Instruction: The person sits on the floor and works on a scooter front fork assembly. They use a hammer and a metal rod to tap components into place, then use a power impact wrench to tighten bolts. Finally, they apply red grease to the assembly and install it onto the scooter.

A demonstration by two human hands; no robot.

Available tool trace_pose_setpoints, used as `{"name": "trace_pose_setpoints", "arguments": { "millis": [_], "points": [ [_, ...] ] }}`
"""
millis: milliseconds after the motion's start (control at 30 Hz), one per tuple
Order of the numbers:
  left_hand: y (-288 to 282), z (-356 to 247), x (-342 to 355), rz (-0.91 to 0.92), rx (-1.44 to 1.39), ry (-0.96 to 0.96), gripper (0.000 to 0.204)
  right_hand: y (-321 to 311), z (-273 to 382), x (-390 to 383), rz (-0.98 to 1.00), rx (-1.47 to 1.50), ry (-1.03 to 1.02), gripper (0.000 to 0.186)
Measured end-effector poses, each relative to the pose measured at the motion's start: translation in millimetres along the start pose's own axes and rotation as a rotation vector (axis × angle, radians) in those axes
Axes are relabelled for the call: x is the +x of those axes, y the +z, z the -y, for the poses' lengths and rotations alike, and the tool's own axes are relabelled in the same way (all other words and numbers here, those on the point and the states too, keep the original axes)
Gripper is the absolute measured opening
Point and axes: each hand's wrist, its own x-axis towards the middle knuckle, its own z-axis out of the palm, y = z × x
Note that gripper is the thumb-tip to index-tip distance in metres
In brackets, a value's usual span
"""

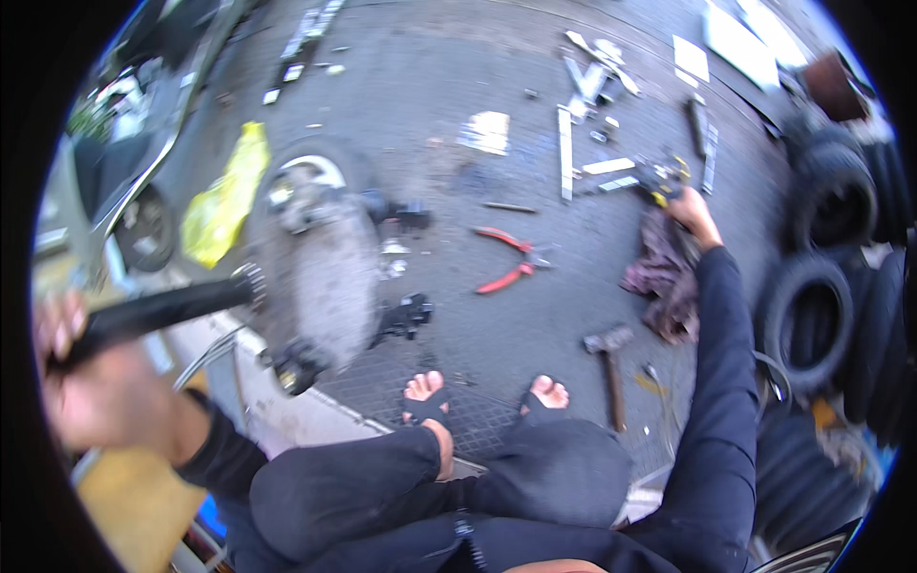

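Note:
My blurred left hand [100,387] grips a black tube [181,307] at the far left; its metal-ringed end reaches a wheeled, grey-decked machine [325,282], like a small scooter, lying on the dark floor. My right hand [693,210] reaches out at the upper right, closed on a yellow-and-black tool [662,191] beside several metal bars [607,167]. Below that hand is a crumpled purplish rag [664,286]. Red-handled pliers [501,279] lie open at the centre, with a hammer [611,382] nearer my right foot.
A yellow bag [218,205] lies beyond the left hand. Stacked tyres [823,196] line the right side. Loose metal parts [597,67], a thin rod [509,206] and white sheets [731,48] lie farther off. A metal frame [153,167] stands at left.

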Motion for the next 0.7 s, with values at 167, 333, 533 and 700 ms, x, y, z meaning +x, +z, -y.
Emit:
{"name": "trace_pose_setpoints", "arguments": {
  "millis": [167,333,533,700],
  "points": [
    [13.2,-3.0,-3.3,-0.035,-0.064,-0.098,0.024,-38.6,-1.5,-58.3,-0.230,0.478,-0.129,0.042],
    [17.9,0.2,0.1,0.051,-0.157,-0.172,0.033,-101.5,15.3,-154.5,-0.233,1.108,-0.220,0.021],
    [14.9,-1.5,12.8,0.178,-0.196,-0.256,0.041,-124.7,82.1,-308.7,-0.072,1.273,-0.635,0.068],
    [18.6,0.7,10.3,0.105,-0.193,-0.306,0.038,-58.1,156.6,-405.0,-0.072,0.645,-0.751,0.050]
  ]
}}
